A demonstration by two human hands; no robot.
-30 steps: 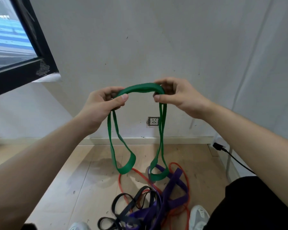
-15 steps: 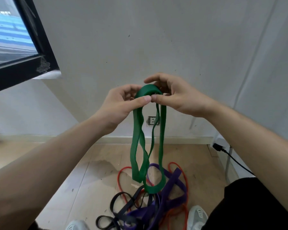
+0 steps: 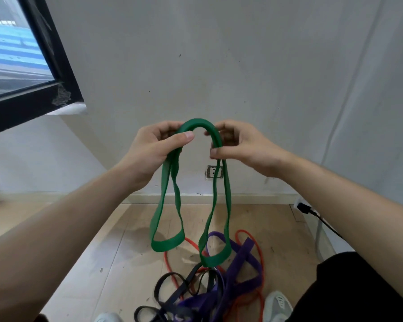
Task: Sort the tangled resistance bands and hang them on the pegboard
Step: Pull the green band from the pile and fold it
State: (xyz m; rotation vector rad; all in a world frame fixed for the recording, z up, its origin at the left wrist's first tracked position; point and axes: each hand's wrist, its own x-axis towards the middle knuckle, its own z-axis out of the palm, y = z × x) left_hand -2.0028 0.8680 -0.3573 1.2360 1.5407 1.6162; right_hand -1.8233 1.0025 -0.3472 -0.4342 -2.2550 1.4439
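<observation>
Green resistance band: flat, matte, a closed loop doubled over itself. Held up in front of the wall, well above the floor, arched between both hands. Left hand curled round the left side of the arch, thumb laid across the front. Right hand pinching the right side between thumb and bent fingers. Below each hand, a long doubled strand ending in a rounded loop. Left strand twisted halfway down. Right loop lower, overlapping the pile in this view; touching it or not, cannot tell.

Counted: one green band, in the hands. In the tangle on the floor, one wide purple band, one thin red band, and thin black band loops, one band or two impossible to tell. Two pale shoes at the near edge of the floor, the pile between them.

Floor of light wood-look boards, scuffed and stained. Pale baseboard along its far edge. White wall with small dark specks, one socket low down. Black window frame at upper left. One black plug with a cable at the right edge of the floor.
</observation>
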